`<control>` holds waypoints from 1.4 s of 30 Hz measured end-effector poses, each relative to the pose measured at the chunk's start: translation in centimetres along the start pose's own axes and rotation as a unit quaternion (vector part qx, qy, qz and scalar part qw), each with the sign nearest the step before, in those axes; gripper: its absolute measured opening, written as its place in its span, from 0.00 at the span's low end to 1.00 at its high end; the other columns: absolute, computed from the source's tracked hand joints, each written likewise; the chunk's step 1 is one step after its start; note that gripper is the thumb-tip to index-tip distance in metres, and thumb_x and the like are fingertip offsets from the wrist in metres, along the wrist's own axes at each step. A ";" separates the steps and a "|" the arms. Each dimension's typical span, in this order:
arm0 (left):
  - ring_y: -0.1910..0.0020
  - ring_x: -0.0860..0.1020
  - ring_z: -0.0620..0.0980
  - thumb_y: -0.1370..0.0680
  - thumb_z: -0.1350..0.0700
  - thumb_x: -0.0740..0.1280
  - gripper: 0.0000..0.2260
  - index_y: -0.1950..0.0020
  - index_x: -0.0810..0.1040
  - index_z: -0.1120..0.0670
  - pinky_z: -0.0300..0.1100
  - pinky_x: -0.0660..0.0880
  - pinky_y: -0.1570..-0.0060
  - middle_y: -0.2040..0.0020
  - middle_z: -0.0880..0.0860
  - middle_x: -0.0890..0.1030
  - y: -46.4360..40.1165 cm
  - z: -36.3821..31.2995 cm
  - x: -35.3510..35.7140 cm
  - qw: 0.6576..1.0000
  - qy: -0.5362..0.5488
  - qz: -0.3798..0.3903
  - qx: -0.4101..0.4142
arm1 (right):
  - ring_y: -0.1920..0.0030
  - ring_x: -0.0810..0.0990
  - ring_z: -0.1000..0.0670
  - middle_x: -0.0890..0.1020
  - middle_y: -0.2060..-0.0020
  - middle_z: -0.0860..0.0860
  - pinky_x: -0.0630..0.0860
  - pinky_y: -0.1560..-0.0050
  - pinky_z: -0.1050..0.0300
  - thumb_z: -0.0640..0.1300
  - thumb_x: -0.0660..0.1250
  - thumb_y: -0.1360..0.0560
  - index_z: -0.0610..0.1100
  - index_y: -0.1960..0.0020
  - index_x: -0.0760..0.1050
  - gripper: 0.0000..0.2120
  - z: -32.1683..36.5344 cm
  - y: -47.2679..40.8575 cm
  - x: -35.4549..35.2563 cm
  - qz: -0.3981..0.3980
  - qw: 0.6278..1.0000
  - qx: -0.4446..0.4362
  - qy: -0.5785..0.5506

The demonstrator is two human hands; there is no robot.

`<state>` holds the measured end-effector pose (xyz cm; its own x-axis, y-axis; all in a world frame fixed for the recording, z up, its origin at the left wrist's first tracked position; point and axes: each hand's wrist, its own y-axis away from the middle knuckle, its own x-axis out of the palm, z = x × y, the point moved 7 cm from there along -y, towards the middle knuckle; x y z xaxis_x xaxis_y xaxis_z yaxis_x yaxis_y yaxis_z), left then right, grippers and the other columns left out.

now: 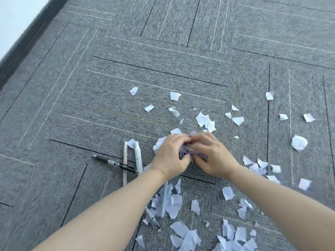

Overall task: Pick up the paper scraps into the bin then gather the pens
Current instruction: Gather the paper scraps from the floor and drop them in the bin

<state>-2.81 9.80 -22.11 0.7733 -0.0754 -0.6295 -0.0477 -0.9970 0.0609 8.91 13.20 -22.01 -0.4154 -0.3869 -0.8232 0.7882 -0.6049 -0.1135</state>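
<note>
Torn white paper scraps [205, 120] lie scattered over the grey carpet, mostly in the middle and lower right. My left hand [170, 155] and my right hand [213, 156] meet over the carpet, both curled around a bunch of paper scraps [188, 152] held between them. To their left lie a black pen [113, 163], a beige pen [125, 163] and a white pen [138, 157], crossing one another. Another pale pen [164, 200] and a clear pen [152, 219] lie among scraps under my left forearm. No bin is in view.
Grey carpet tiles [126, 73] with dark and light lines cover the floor. A dark skirting board [27, 40] under a white wall runs along the upper left. A crumpled scrap [299, 142] lies at the right.
</note>
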 end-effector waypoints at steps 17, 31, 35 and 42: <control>0.39 0.69 0.54 0.20 0.52 0.58 0.16 0.34 0.69 0.54 0.48 0.68 0.41 0.36 0.54 0.72 1.2 -0.6 1.5 0.949 -0.242 -0.114 -0.167 | 0.41 0.74 0.41 0.75 0.40 0.44 0.72 0.41 0.45 0.52 0.59 0.26 0.45 0.30 0.68 0.26 0.5 0.4 1.4 0.006 0.976 0.096 0.194; 0.74 0.70 0.43 0.18 0.51 0.55 0.14 0.62 0.68 0.51 0.36 0.64 0.74 0.72 0.45 0.70 -0.8 -13.0 3.4 0.997 0.029 0.045 0.054 | 0.62 0.77 0.46 0.79 0.58 0.51 0.74 0.63 0.49 0.51 0.59 0.19 0.43 0.51 0.73 0.12 1.6 8.9 -10.9 -0.112 0.951 0.285 0.051; 0.74 0.67 0.45 0.18 0.49 0.57 0.15 0.62 0.71 0.54 0.44 0.64 0.71 0.73 0.47 0.70 -4.0 -24.9 6.8 0.985 0.145 0.018 0.088 | 0.66 0.73 0.50 0.76 0.67 0.53 0.67 0.66 0.54 0.50 0.63 0.21 0.43 0.56 0.74 0.11 2.0 15.8 -23.0 -0.297 0.884 0.349 0.093; 0.71 0.68 0.49 0.18 0.53 0.58 0.16 0.67 0.66 0.52 0.45 0.61 0.69 0.73 0.47 0.70 -4.4 -47.3 14.6 0.949 0.239 0.103 0.180 | 0.68 0.76 0.45 0.77 0.71 0.53 0.67 0.65 0.54 0.52 0.61 0.21 0.45 0.56 0.74 0.12 4.2 30.9 -38.5 -0.495 0.725 0.448 0.166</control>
<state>38.58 13.87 5.12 0.9185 -0.3389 -0.2039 -0.3752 -0.9098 -0.1778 47.35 6.52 8.47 -0.3268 0.6458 -0.6900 -0.4959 -0.7387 -0.4565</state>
